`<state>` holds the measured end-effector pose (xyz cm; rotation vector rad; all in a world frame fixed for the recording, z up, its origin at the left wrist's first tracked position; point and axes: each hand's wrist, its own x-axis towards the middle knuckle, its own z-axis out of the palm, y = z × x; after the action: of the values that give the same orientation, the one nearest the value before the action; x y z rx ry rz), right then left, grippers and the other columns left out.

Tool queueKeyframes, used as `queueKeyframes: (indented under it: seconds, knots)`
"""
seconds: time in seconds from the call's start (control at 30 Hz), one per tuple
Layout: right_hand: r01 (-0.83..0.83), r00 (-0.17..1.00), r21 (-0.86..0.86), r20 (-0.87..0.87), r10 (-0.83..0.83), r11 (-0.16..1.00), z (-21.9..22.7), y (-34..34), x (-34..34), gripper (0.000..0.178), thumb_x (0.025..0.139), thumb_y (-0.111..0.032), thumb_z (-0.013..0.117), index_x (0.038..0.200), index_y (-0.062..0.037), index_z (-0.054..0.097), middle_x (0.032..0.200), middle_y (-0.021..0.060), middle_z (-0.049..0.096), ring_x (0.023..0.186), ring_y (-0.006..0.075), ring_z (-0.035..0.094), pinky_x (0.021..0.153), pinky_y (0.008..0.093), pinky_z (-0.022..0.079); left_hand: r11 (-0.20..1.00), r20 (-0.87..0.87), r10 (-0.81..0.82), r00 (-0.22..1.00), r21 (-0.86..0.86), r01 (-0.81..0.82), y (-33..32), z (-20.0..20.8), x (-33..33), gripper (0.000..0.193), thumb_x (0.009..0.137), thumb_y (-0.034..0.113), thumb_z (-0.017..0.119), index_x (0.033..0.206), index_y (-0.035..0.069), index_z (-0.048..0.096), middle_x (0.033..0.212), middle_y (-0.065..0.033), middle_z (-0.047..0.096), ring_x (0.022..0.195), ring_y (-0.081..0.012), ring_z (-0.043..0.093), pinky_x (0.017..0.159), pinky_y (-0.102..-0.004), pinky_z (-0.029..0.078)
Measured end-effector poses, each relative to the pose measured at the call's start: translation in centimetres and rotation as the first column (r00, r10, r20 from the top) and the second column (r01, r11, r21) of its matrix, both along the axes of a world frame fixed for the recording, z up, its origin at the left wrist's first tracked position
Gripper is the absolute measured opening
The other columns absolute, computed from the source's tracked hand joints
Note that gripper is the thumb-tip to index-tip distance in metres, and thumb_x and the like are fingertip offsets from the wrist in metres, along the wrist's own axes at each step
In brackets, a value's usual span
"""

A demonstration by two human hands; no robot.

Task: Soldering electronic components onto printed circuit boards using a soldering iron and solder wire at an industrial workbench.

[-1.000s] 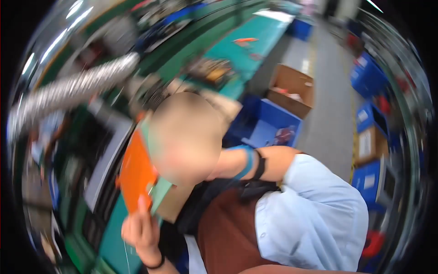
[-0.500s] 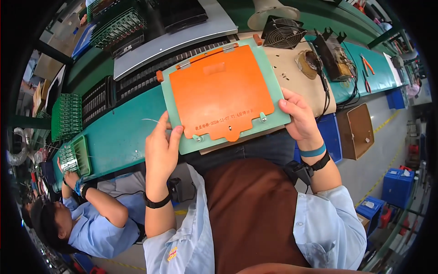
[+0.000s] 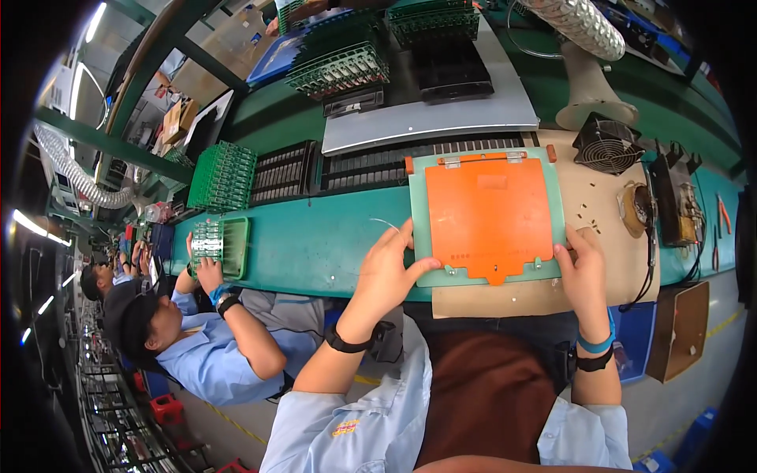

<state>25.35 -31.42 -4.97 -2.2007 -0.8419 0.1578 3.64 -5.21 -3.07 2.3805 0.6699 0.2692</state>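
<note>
Between my hands is a flat fixture (image 3: 420, 197): a pale green plate with a hinged orange cover (image 3: 489, 221) folded down over it. Metal hinges sit along its far edge, and small green latches (image 3: 449, 270) at its near edge. My left hand (image 3: 386, 268) grips the near left corner, thumb on top. At the near right edge, my right hand (image 3: 585, 264) holds the plate with thumb and fingers. A thin pale strand (image 3: 385, 223) sticks out by my left fingers. The fixture lies over brown cardboard (image 3: 536, 299); whether it touches cannot be seen. Anything under the cover is hidden.
Right of the fixture are a black fan (image 3: 607, 150), a spool (image 3: 633, 206), a soldering unit (image 3: 674, 201) and pliers (image 3: 724, 213). Racked green circuit boards (image 3: 222, 177) stand left. A co-worker (image 3: 221, 339) handles boards by a green tray (image 3: 236, 248).
My view has swung left, so the bench appears farther right and more of the co-worker shows. The fixture, tilted before, now looks level and closer to the bench. Both hands keep their grip.
</note>
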Motion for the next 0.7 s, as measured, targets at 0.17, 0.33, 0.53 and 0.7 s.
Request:
queueKeyframes:
  seconds: [0.17, 0.33, 0.53, 0.7]
  knots:
    - [0.044, 0.983, 0.067, 0.176, -0.056, 0.997, 0.4, 0.6, -0.5, 0.031, 0.088, 0.005, 0.071, 0.118, -0.001, 0.071, 0.085, 0.0101, 0.055, 0.076, 0.0226, 0.059, 0.067, 0.0328, 0.048, 0.97, 0.101, -0.008, 0.995, 0.241, -0.017, -0.6, -0.3, 0.0, 0.066, 0.081, 0.035, 0.086, 0.135, 0.009, 0.06, 0.104, -0.0105, 0.061, 0.088, -0.0317, 0.066, 0.073, -0.0392, 0.056]
    - [-0.079, 0.986, 0.035, 0.151, 0.073, 0.996, 1.0, -0.1, -1.7, 0.021, 0.083, 0.002, 0.077, 0.101, -0.002, 0.067, 0.087, 0.0106, 0.06, 0.075, 0.0255, 0.061, 0.065, 0.0365, 0.051, 0.922, 0.037, -0.326, 0.945, 0.232, 0.309, -1.5, -0.1, -0.2, 0.046, 0.081, 0.028, 0.085, 0.119, 0.012, 0.063, 0.105, -0.0074, 0.061, 0.083, -0.0299, 0.069, 0.068, -0.0394, 0.056]
    - [-0.177, 0.96, 0.002, 0.219, 0.173, 0.984, 0.7, 1.2, -3.4, 0.024, 0.081, -0.002, 0.081, 0.098, -0.003, 0.063, 0.089, 0.0114, 0.062, 0.076, 0.028, 0.063, 0.065, 0.0394, 0.052, 0.855, -0.081, -0.323, 0.943, 0.402, 0.328, -1.9, 0.2, 0.0, 0.033, 0.086, 0.027, 0.078, 0.112, 0.015, 0.062, 0.101, -0.0068, 0.059, 0.084, -0.0286, 0.07, 0.067, -0.0396, 0.057]
    - [-0.2, 0.931, -0.005, 0.31, 0.192, 0.98, -0.2, 0.7, -3.4, 0.021, 0.083, 0.001, 0.077, 0.099, -0.0021, 0.062, 0.09, 0.0128, 0.061, 0.076, 0.0311, 0.062, 0.068, 0.041, 0.052, 0.804, -0.03, -0.381, 0.924, 0.483, 0.347, -1.7, -0.8, 1.0, 0.027, 0.089, 0.027, 0.073, 0.106, 0.013, 0.06, 0.102, -0.0077, 0.059, 0.084, -0.0255, 0.071, 0.062, -0.0392, 0.058]
